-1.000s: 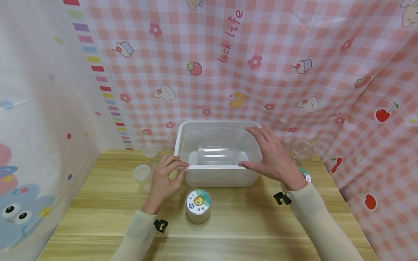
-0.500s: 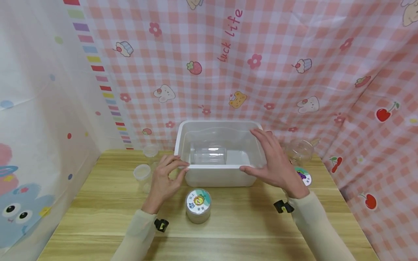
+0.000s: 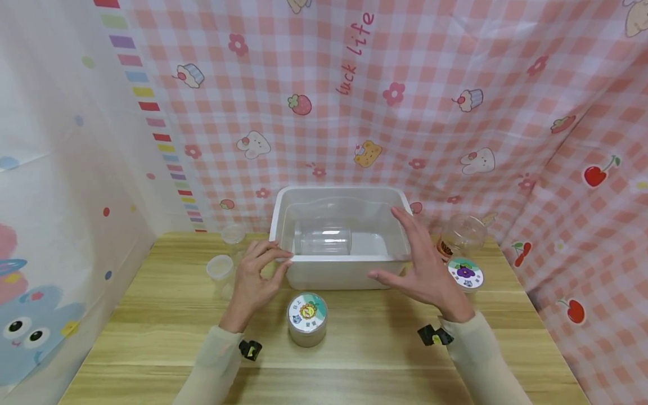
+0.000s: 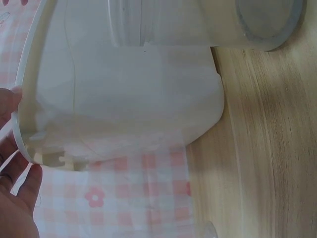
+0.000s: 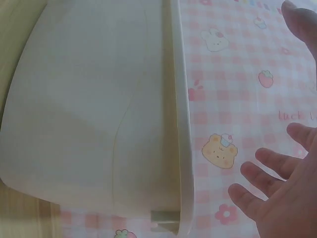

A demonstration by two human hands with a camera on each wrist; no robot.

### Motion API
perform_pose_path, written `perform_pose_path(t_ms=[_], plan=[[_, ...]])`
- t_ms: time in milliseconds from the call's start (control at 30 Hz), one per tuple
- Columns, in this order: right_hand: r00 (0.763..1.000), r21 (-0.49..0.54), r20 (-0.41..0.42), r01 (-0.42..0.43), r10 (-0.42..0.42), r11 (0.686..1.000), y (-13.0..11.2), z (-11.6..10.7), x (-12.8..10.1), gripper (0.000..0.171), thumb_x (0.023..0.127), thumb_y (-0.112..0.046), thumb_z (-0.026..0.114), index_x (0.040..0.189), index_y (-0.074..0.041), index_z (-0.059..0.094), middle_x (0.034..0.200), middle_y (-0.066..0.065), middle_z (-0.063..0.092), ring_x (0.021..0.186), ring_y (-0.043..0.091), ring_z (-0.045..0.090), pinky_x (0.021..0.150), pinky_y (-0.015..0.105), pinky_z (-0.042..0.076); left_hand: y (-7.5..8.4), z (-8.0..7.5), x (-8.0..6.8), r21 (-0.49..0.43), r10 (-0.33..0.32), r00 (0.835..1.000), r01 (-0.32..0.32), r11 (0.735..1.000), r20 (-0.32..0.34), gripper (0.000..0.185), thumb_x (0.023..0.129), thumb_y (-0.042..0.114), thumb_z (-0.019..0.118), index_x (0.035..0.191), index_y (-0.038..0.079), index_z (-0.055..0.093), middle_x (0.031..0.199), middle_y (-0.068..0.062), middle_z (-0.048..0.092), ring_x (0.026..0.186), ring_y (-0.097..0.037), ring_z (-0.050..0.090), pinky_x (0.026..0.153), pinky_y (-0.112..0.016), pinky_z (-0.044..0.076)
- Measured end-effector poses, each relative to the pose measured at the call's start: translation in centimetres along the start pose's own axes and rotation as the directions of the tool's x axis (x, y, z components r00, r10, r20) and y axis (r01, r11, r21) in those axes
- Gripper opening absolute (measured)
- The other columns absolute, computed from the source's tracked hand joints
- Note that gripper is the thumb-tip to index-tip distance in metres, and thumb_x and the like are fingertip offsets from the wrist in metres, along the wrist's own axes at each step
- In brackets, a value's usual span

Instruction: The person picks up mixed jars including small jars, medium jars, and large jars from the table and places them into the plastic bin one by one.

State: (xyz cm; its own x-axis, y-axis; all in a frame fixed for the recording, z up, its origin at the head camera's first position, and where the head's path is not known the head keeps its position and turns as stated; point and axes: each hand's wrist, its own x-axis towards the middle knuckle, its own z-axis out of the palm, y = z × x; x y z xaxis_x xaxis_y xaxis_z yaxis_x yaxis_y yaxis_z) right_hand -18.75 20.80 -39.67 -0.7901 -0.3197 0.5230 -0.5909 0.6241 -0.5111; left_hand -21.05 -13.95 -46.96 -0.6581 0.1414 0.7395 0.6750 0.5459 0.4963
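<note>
Left hand (image 3: pixel 251 283) touches the tub (image 3: pixel 338 274) at its left corner, fingers loosely spread, while right hand (image 3: pixel 426 269) hovers open beside its right wall.

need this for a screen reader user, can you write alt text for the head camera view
A person's left hand touches the front left corner of a white plastic bin on a wooden table, while the right hand is open beside its right wall. A clear jar lies on its side inside; a labelled lidded jar stands in front.
</note>
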Motion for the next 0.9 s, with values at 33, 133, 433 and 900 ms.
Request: perform_pose_path(t_ms=[33,133,433,900], plan=[[1.000,0.009,-0.004,-0.012,0.012,1.000,0.0,0.0,-0.1,0.122,0.068,-0.037,0.095,0.164,-0.028,0.019,0.170,0.001,0.025,0.154,0.031,0.028,0.118,0.068,0.031,0.0,0.0,0.0,-0.004,-0.005,1.000,0.005,1.000,0.002,0.012,0.084,0.007,0.081,0.093,0.015,0.080,0.101,-0.003,0.073,0.111,-0.028,0.062,0.098,-0.039,0.051],[0.998,0.033,-0.025,-0.055,0.056,0.998,0.1,-0.1,-0.5,0.125,0.067,-0.033,0.096,0.164,-0.031,0.018,0.170,0.003,0.024,0.153,0.031,0.029,0.117,0.069,0.032,0.0,-0.1,-0.1,-0.009,-0.020,1.000,0.020,1.000,0.006,0.012,0.085,0.008,0.081,0.094,0.015,0.080,0.102,-0.003,0.073,0.112,-0.027,0.062,0.100,-0.038,0.050],[0.985,0.158,-0.081,-0.140,0.154,0.977,1.0,-0.1,-1.4,0.122,0.069,-0.022,0.095,0.163,-0.036,0.019,0.167,0.003,0.031,0.150,0.035,0.034,0.118,0.067,0.034,-0.1,0.1,-0.2,-0.011,-0.009,1.000,0.009,1.000,-0.007,0.012,0.083,0.007,0.082,0.093,0.014,0.080,0.101,-0.004,0.073,0.111,-0.028,0.062,0.099,-0.038,0.051],[0.980,0.559,-0.054,-0.130,0.192,0.819,1.0,0.9,-3.3,0.103,0.085,-0.014,0.082,0.164,-0.027,0.018,0.168,0.003,0.029,0.153,0.033,0.029,0.124,0.026,0.032,0.0,0.0,-0.1,-0.022,-0.042,0.999,0.042,0.999,0.008,0.010,0.085,0.010,0.081,0.094,0.014,0.080,0.103,-0.004,0.073,0.112,-0.027,0.062,0.101,-0.037,0.050]])
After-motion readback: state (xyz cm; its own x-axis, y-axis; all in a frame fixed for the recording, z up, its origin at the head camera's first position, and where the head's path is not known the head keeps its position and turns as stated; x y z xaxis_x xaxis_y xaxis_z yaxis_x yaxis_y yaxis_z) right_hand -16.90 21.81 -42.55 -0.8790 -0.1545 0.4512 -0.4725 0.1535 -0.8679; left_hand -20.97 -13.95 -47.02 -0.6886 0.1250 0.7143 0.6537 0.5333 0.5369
